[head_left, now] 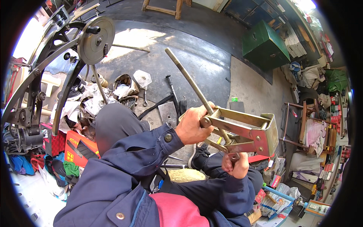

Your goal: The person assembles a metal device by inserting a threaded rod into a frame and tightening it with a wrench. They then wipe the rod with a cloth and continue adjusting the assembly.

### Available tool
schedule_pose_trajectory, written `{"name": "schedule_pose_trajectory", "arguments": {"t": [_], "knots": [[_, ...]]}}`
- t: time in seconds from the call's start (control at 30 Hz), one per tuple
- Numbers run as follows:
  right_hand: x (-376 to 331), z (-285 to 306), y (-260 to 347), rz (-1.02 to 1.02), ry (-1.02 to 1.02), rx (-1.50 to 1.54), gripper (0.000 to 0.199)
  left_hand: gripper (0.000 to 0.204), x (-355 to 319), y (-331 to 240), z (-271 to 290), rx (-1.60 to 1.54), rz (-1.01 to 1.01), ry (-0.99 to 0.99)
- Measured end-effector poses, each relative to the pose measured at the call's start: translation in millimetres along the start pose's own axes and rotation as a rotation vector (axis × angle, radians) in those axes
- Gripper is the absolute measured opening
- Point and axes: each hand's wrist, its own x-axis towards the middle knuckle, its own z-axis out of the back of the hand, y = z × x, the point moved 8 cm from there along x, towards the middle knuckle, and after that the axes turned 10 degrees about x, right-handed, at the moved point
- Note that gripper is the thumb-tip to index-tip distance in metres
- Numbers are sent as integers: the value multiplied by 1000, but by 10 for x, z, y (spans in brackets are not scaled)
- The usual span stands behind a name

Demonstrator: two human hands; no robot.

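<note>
A brass-coloured scissor jack with a long threaded rod is held up over my lap. The rod slants to the far left out of the frame's pivot. Closed around that pivot, on the left side of the frame, is my left hand; its fingertips are partly hidden behind the metal. Under the near end of the jack, my right hand has its fingers curled against the lower pivot and grips there. The channel-shaped end plate of the jack faces right, with rivets along its side.
A black hand-cranked machine with a round wheel stands at left. Between it and my knee lie paper-wrapped bundles and an orange box. On the floor ahead rest a metal plate and a rod-like tool. A green box sits far right.
</note>
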Motion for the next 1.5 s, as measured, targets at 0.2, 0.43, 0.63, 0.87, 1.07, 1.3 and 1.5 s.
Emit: {"name": "schedule_pose_trajectory", "arguments": {"t": [0.2, 0.43, 0.63, 0.87, 1.07, 1.3, 1.5], "knots": [[-61, -383, -149, -279, 458, 569, 67, 23, 10, 5, -8, 0, -10, -15], [-286, -278, 430, 856, -142, -714, 57, 29, -11, 28, -28, -34, 47, 32], [-78, -93, 160, 230, 136, 40, 53, 31, -6, 17, -18, -42, 44, 16], [-67, -35, 235, 384, -36, -316, 65, 32, -7, 2, -2, -26, 7, -4], [-15, -10, 33, 164, -37, -43, 70, 33, -12, -7, -4, -36, -12, -22], [-69, -158, -241, -270, 110, 496, 67, 32, -8, -24, 13, -19, -102, -71], [-305, -244, 458, 800, -145, -753, 50, 31, -26, -15, 14, -40, -74, -76]]}}
